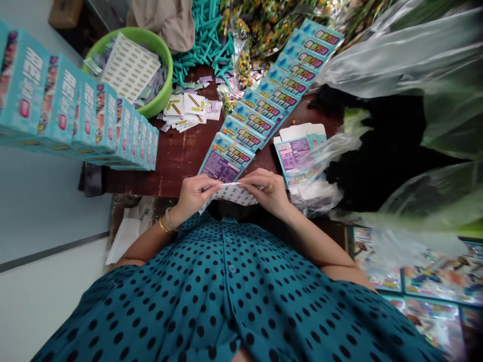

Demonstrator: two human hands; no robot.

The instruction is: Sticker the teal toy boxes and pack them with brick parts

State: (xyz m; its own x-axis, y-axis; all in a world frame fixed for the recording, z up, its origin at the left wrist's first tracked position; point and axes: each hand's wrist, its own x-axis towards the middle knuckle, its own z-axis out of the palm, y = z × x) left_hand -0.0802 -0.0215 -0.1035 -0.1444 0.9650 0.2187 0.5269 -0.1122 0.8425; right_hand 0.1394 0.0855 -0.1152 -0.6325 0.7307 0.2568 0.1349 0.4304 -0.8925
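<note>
A white sheet with rows of small dark printed marks (238,193) is bent between my two hands at the table's front edge. My left hand (196,195) pinches its upper edge with thumb and fingers. My right hand (268,191) pinches the same edge from the other side. Just beyond my fingers lies the nearest blue-and-purple printed packet (222,163), first of a long overlapping row (269,103) that slants away to the back right. Flattened small boxes (296,153) rest to the right of my right hand.
At the left stand several blue boxes (68,108) in a line. A green basin (168,75) holds small packets and a printed sheet. Beside it are white cards (186,108), a teal plastic heap (204,37) and bagged yellow-green pieces (271,22). Clear plastic bags (385,55) fill the right.
</note>
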